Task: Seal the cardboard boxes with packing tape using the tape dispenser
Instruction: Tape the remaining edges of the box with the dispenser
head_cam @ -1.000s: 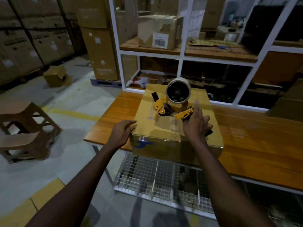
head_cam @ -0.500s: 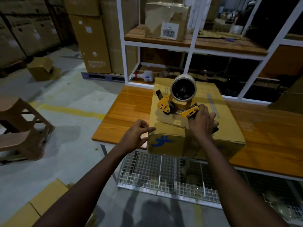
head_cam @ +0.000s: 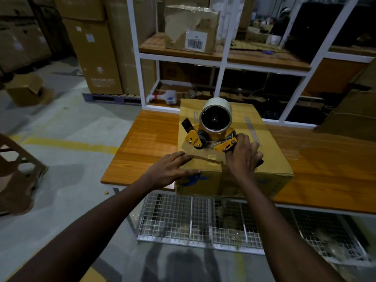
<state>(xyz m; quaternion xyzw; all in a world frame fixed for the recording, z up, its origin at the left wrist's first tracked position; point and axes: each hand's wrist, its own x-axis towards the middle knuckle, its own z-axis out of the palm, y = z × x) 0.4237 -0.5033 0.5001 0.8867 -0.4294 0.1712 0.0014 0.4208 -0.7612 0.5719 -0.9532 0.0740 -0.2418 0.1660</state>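
Forearms, two and bare, reach up the frame to a single cardboard box [head_cam: 272,159], closed, its contents hidden. Behind the box rises a white-framed shelf rack [head_cam: 221,64] with wooden boards. On the board above and behind the box sits one torn carton [head_cam: 191,29] with a barcode label, also closed. To the left of the box and further back, tall stacked cartons [head_cam: 95,47] stand on the floor. Under the box lies a wooden table [head_cam: 146,143], with the box set at its front edge. Below the box runs a row of wire-mesh baskets [head_cam: 183,216]; what lies in them is too blurred to name. The left hand [head_cam: 171,169] rests palm down on the box's near left corner, fingers straight and slightly spread across the lid, thumb along the front edge. The right hand [head_cam: 242,157] is at the lid's near middle, fingers curled round the black handle of the one tape dispenser [head_cam: 193,139]. The yellow dispenser stands on the middle of the lid, its single roll of tape [head_cam: 216,117] upright on the far side of that hand. Two pale strips [head_cam: 252,129] lie on the lid, one on either side of the roll. A blue mark [head_cam: 195,179] shows on the box's near face.
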